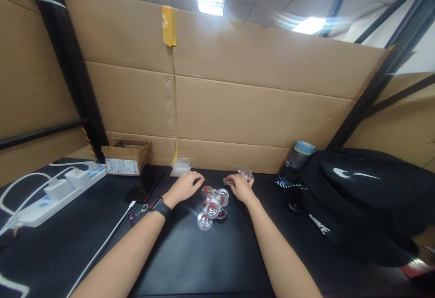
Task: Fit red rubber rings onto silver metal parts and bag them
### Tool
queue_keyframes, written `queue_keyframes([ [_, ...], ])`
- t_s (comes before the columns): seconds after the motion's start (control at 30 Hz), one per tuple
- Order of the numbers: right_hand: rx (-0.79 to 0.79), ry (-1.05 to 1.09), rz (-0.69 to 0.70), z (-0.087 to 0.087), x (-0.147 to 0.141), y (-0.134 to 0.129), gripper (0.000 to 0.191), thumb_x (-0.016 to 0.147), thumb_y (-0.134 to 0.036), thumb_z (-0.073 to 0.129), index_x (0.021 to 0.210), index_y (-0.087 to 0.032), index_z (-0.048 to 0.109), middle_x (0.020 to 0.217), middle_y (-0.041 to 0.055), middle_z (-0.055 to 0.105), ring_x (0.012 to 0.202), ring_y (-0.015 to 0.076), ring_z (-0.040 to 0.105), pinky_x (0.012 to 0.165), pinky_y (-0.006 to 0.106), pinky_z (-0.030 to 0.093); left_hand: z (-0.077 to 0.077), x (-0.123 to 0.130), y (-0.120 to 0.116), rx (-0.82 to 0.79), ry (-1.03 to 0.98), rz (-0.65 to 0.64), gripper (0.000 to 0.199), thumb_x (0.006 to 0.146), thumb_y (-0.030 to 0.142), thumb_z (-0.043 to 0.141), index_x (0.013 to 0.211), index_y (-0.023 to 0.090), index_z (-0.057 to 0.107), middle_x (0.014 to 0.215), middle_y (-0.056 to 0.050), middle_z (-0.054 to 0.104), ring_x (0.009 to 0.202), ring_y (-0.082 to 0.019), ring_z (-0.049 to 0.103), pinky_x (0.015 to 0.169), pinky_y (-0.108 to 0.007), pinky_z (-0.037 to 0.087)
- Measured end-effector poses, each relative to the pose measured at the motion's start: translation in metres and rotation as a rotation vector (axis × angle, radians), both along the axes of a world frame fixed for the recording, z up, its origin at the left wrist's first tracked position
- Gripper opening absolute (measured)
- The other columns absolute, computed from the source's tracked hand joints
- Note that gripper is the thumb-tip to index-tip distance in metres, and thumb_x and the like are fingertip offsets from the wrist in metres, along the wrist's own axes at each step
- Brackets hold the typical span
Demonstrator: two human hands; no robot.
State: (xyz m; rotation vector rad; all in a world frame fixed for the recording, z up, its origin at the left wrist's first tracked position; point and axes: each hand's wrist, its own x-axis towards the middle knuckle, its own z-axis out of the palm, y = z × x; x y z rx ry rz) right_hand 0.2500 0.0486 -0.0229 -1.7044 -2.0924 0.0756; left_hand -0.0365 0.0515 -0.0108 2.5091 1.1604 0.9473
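Observation:
A small heap of round, clear discs with red centres (212,208) lies on the black table between my hands. My left hand (185,186) is just left of the heap, thumb and fingers apart, with nothing visible in them. A dark smartwatch (160,207) is on that wrist. Beyond the heap to the right, my right hand (241,188) has its fingers bent down over a small clear plastic packet (227,181). Another clear packet with some red in it (245,173) shows just behind those fingers. My right fingertips are partly hidden.
On the left are a white power strip (37,211), a white cable (102,246), a keyring (142,208), a black phone (144,187) and an open cardboard box (127,157). Clear bags (181,166) lie by the cardboard wall (238,112). Rightward stand a bottle (295,162) and black bag (360,198).

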Motion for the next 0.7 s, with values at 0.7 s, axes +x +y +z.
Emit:
queue_keyframes([
  [0.7,-0.067,0.782,0.338,0.035,-0.038,-0.022,0.038,0.09,-0.047,0.061,0.097,-0.016,0.08,0.091,0.0085,0.079,0.082,0.0257,0.071,0.074,0.034,0.053,-0.017,0.026,-0.001,-0.569,-0.497,-0.274,0.037,0.074,0.031,0.081,0.102,0.012,0.067,0.093,-0.011,0.076,0.078,-0.018,0.071,0.077,-0.031,0.056],
])
